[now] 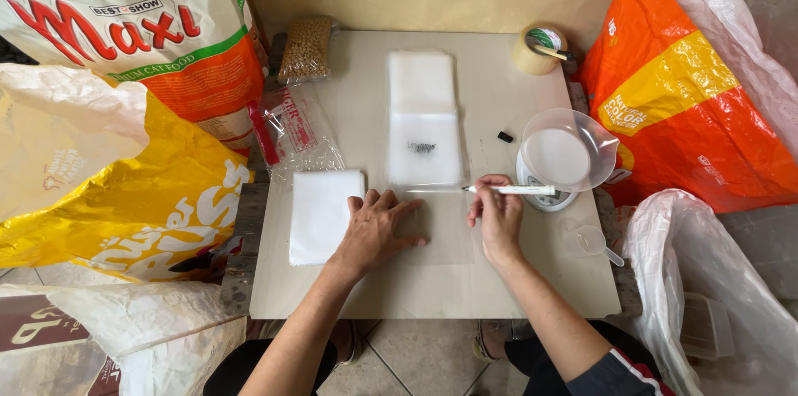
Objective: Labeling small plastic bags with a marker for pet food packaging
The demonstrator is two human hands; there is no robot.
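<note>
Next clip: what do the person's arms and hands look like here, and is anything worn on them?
Both the left hand and the right hand are bare: no gloves, and no rings, watch or bracelet can be made out. Both forearms are uncovered. Only the right arm shows clothing, a dark short sleeve with red and white edge stripes near the elbow.

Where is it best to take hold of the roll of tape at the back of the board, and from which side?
Probably from above, pinching the outer wall of the roll of tape on opposite sides. It lies flat on the board, its hole facing up, with free space toward the front.
</note>
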